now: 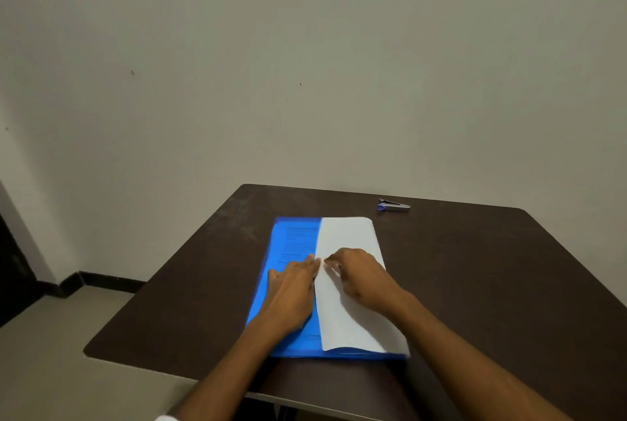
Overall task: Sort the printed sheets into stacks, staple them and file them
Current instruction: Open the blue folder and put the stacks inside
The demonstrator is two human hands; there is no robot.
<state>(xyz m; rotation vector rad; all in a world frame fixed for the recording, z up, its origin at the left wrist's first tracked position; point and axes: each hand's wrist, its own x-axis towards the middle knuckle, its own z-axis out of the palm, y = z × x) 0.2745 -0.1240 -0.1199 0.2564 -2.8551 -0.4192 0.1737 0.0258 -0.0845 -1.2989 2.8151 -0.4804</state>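
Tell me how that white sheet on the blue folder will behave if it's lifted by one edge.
The white sheet will likely flop and bend: it looks thin, and its near edge already curls up off the blue folder. It probably weighs almost nothing. It may slide easily, since the folder looks smooth; the left hand and right hand rest on them.

I see both forearms extended forward over the blue folder [288, 285]. My left hand [291, 295] lies flat on its left half, fingers straight. My right hand [359, 276] rests on its right half, fingers curled, fingertips near the left hand's.
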